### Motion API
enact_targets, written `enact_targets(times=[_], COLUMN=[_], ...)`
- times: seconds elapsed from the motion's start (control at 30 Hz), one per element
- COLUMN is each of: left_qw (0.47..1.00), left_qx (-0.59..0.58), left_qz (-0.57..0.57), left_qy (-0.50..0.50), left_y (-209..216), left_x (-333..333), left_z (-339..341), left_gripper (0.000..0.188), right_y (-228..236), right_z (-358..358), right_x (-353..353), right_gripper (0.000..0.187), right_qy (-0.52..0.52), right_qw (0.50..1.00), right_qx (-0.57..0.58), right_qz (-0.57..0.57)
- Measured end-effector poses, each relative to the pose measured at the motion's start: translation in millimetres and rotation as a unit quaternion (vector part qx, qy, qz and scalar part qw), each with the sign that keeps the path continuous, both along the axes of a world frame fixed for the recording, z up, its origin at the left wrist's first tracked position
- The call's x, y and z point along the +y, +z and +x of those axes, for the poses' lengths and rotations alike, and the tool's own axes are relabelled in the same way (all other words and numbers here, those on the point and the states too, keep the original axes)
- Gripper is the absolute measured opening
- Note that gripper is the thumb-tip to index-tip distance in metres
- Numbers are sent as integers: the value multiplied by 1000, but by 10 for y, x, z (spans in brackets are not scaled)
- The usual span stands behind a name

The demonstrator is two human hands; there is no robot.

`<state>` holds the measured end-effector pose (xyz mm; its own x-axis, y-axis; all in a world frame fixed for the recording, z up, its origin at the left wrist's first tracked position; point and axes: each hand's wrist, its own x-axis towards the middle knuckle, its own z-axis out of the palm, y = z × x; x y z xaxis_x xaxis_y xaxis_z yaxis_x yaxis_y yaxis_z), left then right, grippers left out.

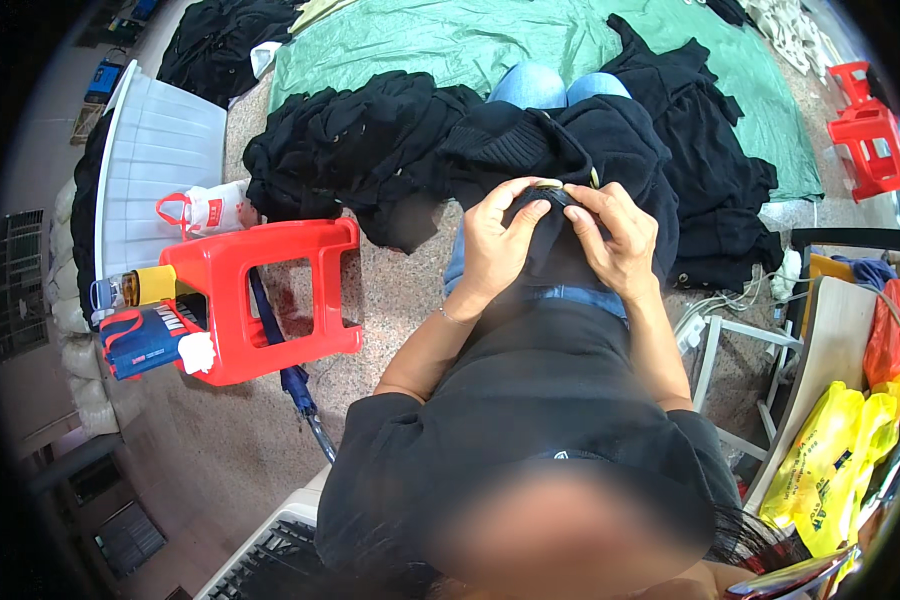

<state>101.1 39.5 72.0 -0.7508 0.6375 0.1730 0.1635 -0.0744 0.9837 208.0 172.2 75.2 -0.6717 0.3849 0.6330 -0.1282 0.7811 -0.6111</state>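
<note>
A black knit garment (620, 140) with a ribbed part lies across my lap, over blue jeans. My left hand (494, 238) pinches its edge between thumb and fingers, right beside a pale round button (547, 184). Close by, my right hand (620, 240) grips the same edge, its thumb and forefinger almost meeting the left hand's fingertips. Another small pale button (595, 178) shows just above the right fingers. Whether a needle or thread is between the fingertips is too small to tell.
Black garments lie in a heap (350, 150) on the left and a spread pile (690, 150) on the right, by a green sheet (420, 45). To my left stand a red stool (270, 240) and a pale plastic bin (165, 150). A yellow bag (820, 460) sits at lower right.
</note>
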Motion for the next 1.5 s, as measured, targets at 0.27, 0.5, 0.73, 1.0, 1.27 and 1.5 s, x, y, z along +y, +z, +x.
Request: enact_targets(times=[0.27,0.5,0.73,1.0,1.27,1.5], left_qw=[1000,1000,1000,999,999,1000], left_qx=[5,3,-3,26,-5,-7], left_qz=[-10,-23,-22,-27,-3,-4], left_qy=[-4,-9,-5,1,34,18], left_y=[0,-51,-82,-29,-65,-3], left_x=[-11,-24,-26,-23,0,14], left_z=[-8,-27,-36,-4,40,48], left_gripper=[20,21,21,21,20,19], right_y=[-6,13,34,14,-61,-152], right_z=[4,22,17,-2,-46,-12], right_x=[8,34,37,18,-65,-161], right_gripper=[22,22,22,23,22,17], right_qy=[-4,2,0,-1,-10,82], right_qw=[1000,999,999,1000,1000,828], right_qx=[-1,-9,-16,-9,10,88], right_qz=[25,35,31,28,-19,-548])
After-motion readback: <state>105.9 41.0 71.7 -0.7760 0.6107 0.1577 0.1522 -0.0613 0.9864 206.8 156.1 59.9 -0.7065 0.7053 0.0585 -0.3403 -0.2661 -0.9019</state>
